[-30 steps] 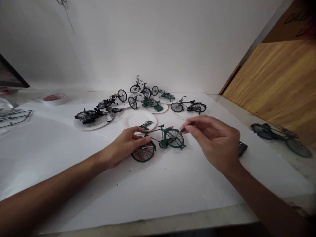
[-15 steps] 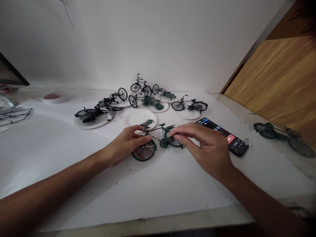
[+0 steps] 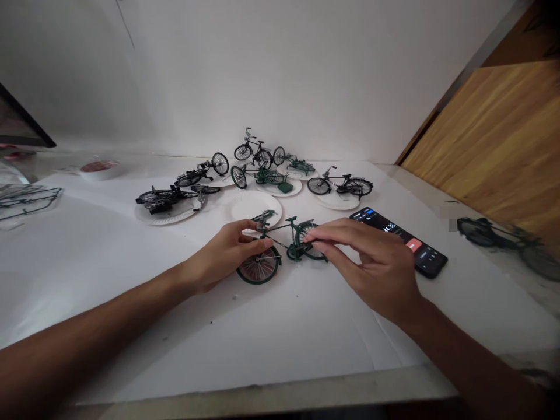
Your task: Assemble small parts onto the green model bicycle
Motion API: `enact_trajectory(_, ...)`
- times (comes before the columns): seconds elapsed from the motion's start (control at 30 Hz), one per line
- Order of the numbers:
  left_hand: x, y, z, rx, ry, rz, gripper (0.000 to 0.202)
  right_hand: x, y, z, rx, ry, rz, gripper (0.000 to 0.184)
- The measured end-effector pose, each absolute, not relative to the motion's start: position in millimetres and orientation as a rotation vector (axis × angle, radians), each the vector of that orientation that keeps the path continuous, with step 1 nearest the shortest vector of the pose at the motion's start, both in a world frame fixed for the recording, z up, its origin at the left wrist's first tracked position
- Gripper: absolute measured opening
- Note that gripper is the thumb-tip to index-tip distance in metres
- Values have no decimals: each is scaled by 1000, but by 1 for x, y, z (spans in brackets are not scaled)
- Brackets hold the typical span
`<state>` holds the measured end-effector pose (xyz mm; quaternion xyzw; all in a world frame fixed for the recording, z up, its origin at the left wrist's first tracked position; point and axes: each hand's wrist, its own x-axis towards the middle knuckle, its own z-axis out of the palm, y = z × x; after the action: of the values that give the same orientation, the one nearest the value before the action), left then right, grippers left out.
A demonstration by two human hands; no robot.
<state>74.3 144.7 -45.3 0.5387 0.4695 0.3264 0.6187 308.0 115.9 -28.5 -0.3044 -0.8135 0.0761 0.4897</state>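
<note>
A green model bicycle (image 3: 292,235) stands on the white tabletop in front of me, its front wheel to the left. My left hand (image 3: 225,252) is closed on its front end, thumb and fingers around the fork just below the handlebars. At the rear wheel, my right hand (image 3: 375,256) is pinched, thumb against fingertips. Something small and dark shows between those fingertips, but I cannot make out what it is. The right fingers cover part of the rear wheel.
Behind stand several paper plates (image 3: 227,211) and more model bicycles, such as a black bicycle (image 3: 339,185) at right. A phone (image 3: 431,265) showing a timer lies beside my right hand. Another green bicycle (image 3: 494,236) is far right; a bowl (image 3: 100,170) and dark part frames (image 3: 32,201) are left.
The view has shifted slightly, so everything sits a little further right. Both hands keep their holds at the bicycle, with hardly any visible movement.
</note>
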Motion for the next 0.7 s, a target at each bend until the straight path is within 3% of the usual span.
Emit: enact_trajectory(0.7, 75, 146, -45, 1248, 1080, 754, 42, 309, 116, -31, -741, -2018, 153, 26)
